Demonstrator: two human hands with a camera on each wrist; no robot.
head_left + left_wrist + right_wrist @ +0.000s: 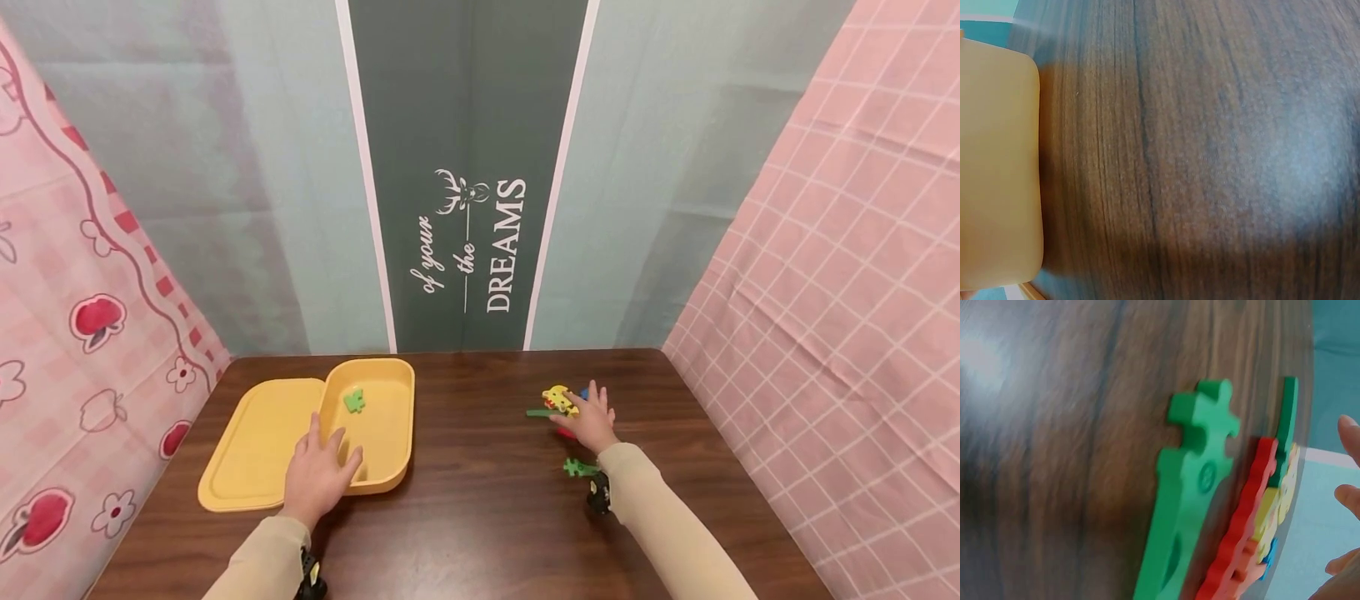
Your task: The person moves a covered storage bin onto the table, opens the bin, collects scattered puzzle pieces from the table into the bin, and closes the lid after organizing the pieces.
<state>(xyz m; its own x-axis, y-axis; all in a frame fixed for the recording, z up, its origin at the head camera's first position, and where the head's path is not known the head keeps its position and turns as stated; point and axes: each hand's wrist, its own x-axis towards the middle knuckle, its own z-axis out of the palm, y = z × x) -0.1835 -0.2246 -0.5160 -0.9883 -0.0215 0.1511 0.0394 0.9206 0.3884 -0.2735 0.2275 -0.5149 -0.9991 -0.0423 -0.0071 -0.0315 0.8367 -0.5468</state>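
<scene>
My left hand (318, 475) overlaps the near left side of a yellow box (411, 417), its fingers spread. A small green puzzle piece (355, 401) lies inside the box. Over a group of colourful pieces, my right hand (591, 421) reaches with fingers spread, grasping nothing. Partly under it are a yellow animal-face piece (556, 397), a dark green strip (538, 412), a blue piece (1269, 557) and a red wavy piece (1238, 519). Closer to the wrist lies a green puzzle piece (577, 467) with knobbed ends. In the right wrist view, fingertips (1349, 497) show above the pieces.
The yellow lid (255, 442) lies flat left of the box. Both rest on a dark wood table (480, 500). A grey-green curtain (465, 100) with lettering hangs behind, with pink cloths (847, 292) at the sides.
</scene>
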